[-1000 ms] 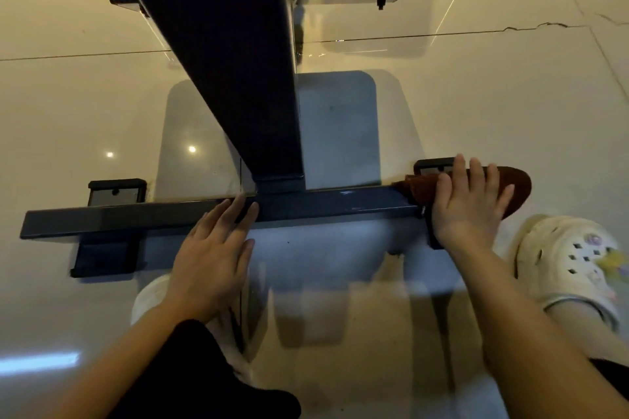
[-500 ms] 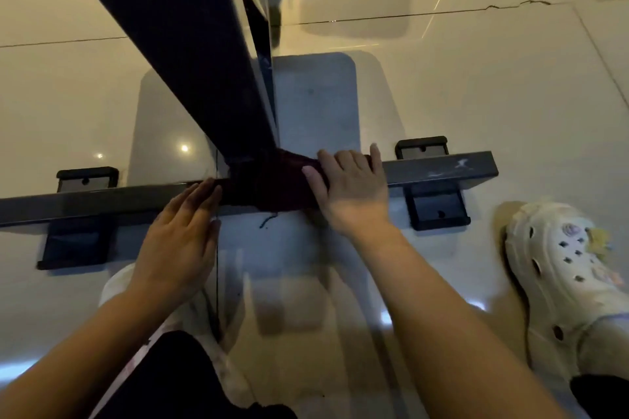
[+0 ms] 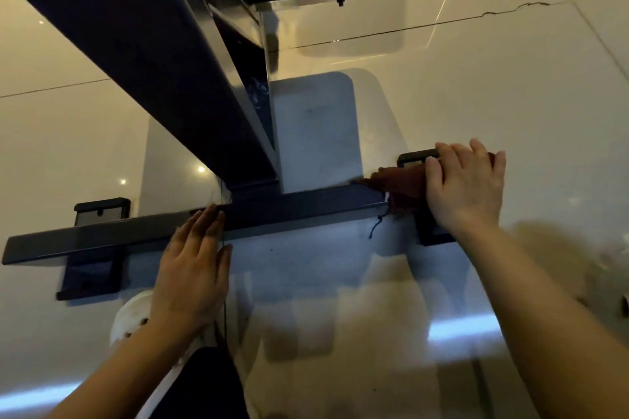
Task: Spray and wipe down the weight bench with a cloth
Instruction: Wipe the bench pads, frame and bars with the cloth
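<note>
Black steel runs across the floor as the bench's crossbar [image 3: 143,235]; on it the left hand [image 3: 194,269] rests flat, fingers straight and together, likely to brace the body; rightward, past the upright post [image 3: 163,65], the right hand [image 3: 466,180] presses the dark red cloth [image 3: 398,185] over the bar's right end, fingers draped on top, so pressure falls on the metal

left hand [image 3: 192,269]: flat, fingers straight, pressing down | right hand [image 3: 466,185]: palm down, fingers extended, forearm outstretched
</note>
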Tool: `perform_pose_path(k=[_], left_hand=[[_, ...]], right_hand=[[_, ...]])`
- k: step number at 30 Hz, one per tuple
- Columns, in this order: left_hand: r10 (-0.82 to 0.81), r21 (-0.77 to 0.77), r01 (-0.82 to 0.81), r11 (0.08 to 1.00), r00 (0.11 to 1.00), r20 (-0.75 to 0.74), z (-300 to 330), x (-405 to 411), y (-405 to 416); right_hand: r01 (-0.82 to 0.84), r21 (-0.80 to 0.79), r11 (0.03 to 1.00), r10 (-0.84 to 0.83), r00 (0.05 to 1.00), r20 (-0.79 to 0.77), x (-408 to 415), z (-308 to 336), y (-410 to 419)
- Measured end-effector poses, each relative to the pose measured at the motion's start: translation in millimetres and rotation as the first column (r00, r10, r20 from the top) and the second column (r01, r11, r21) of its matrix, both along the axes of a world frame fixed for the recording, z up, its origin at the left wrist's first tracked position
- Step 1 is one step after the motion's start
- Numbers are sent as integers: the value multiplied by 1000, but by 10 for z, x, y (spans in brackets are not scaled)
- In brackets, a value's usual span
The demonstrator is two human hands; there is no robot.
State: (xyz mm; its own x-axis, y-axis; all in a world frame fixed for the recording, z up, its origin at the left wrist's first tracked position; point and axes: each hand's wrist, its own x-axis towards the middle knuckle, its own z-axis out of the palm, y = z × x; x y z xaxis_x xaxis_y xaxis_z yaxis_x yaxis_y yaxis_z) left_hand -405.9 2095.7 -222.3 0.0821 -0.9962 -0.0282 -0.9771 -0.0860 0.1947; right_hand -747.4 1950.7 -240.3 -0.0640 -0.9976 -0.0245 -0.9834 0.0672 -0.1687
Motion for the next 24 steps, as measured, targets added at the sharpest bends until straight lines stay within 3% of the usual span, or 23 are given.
perform_pose_path(k=[4, 11, 16, 19, 21, 24], left_hand=[[33, 13, -33, 999, 999, -11, 48, -46, -65], [22, 54, -22, 998, 1000, 13, 73, -35, -105], [-73, 47, 68, 997, 993, 95, 125, -57, -100], [-102, 134, 84, 987, 986, 133, 64, -20, -98], [-80, 202, 53, 978, 989, 125, 38, 11, -104], [-53, 187, 32, 982, 993, 109, 11, -1, -101]], right_hand=[[-57, 40, 998, 55, 997, 50, 564, 100, 190], [-445, 91, 891, 439, 895, 79, 1637, 87, 613], [-654, -126, 746, 651, 756, -68, 736, -178, 392], [-581, -213, 786, 557, 814, -166, -175, -260, 253], [-547, -155, 822, 520, 834, -184, -613, -214, 149], [-494, -132, 859, 475, 867, -153, -778, -209, 84]])
